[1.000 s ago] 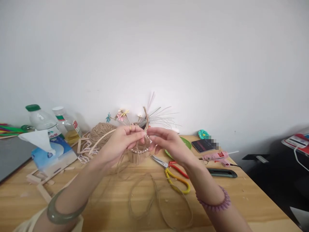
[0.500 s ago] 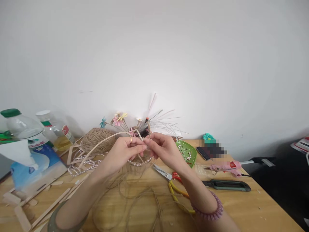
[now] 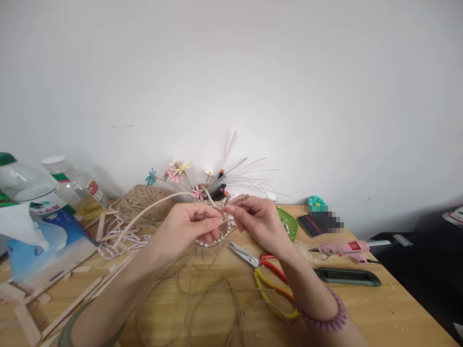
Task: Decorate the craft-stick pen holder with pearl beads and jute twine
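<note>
My left hand point(image 3: 191, 221), with a ring on one finger, is pinched closed on brown jute twine and meets my right hand at the fingertips. Between thumb and fingers, my right hand point(image 3: 255, 219) grips the same twine point(image 3: 240, 199), whose frayed end sticks up above the knuckles. A pale cord point(image 3: 152, 208) arches behind my left hand; whether the fingers also hold it is hidden. Just below the hands stands a small round pot point(image 3: 206, 245) with a pearl-bead rim, partly covered by my fingers. Loose twine point(image 3: 213, 291) trails in loops over the table.
Scissors point(image 3: 249, 258), pliers with yellow handles point(image 3: 267, 299), a box cutter point(image 3: 349, 276) and a pink glue gun point(image 3: 343, 248) lie right. A twine ball point(image 3: 144, 205), fabric flowers point(image 3: 177, 172), bead strings point(image 3: 108, 248), bottles point(image 3: 68, 180) and a tissue pack point(image 3: 50, 250) stand left and behind.
My right hand has moved slightly right, away from my left fingertips. The twine end, upright before, now leans right over my right hand. The view has shifted a little.
</note>
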